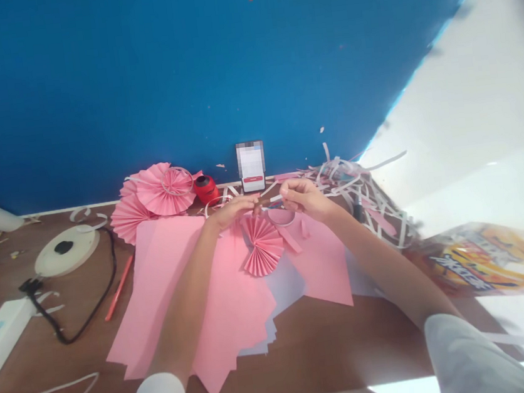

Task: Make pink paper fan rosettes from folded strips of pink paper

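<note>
A white paper strip (275, 199) is pinched in the fingertips of the right hand (306, 198), just beyond the small pink fan (263, 247). Beyond the fan too, the left hand (235, 210) is held with fingers nearly straight; whether anything is gripped there cannot be told. Under the fan, pink sheets (240, 300) are spread.

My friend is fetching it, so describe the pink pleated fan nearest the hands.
Against the blue wall stands a brown table. Between the person's forearms, over pink paper, is the pleated fan. It's apart from the bigger, clustered fans farther left.
</note>
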